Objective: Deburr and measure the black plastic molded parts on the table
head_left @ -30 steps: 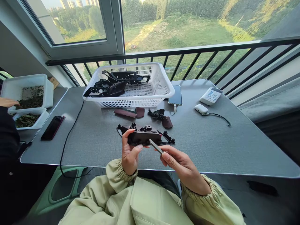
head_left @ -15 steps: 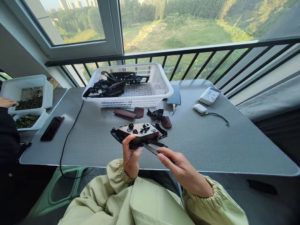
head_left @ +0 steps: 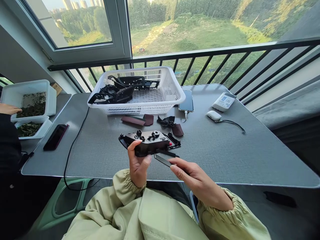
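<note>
My left hand (head_left: 138, 164) is closed on a black moulded plastic part (head_left: 152, 143), which has posts on top and a small red spot near its right end. I hold the part above the table's near side. In my right hand (head_left: 191, 173) is a thin grey flat blade (head_left: 162, 160), pinched between thumb and fingers. The blade's tip lies at the part's lower edge; whether it touches, I cannot tell. Beyond the part lie maroon strips (head_left: 133, 120), a crumpled black scrap (head_left: 166, 121) and a small maroon piece (head_left: 177, 130).
A white basket (head_left: 140, 109) with several black plastic parts stands at the back. Around it are a phone (head_left: 186, 101), a white box (head_left: 223, 101), a white earphone case (head_left: 213, 115) and a dark phone (head_left: 56, 137). Another person's hand (head_left: 9, 109) reaches into a leaf-filled tub (head_left: 47, 96).
The black plastic part has tilted slightly and its right end has shifted right. My right hand and the blade have drawn a little right and down from its edge.
</note>
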Demonstrator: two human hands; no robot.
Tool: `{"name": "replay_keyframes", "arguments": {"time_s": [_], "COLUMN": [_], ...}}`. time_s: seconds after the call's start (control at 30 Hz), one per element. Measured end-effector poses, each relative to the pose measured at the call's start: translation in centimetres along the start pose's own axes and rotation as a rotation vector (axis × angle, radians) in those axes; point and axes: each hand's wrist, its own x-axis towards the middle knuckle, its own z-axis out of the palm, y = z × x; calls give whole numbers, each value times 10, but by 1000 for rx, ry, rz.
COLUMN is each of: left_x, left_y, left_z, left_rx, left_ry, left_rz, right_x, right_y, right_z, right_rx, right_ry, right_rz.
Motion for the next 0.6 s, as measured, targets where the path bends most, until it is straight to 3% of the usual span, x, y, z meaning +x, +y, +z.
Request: {"name": "replay_keyframes", "arguments": {"time_s": [0.13,0.33,0.6], "left_x": [9,12,14], "left_y": [4,9,13], "left_z": [2,5,9], "left_rx": [-105,-140,-235], "left_ry": [-15,63,215], "left_rz": [-65,-108,-198], "right_x": [-1,1,10], "right_y": [0,10,8], "right_z": [3,22,37], "right_rx": [241,640,744], "right_ry": [128,217,291], "right_rz": [47,75,92]}}
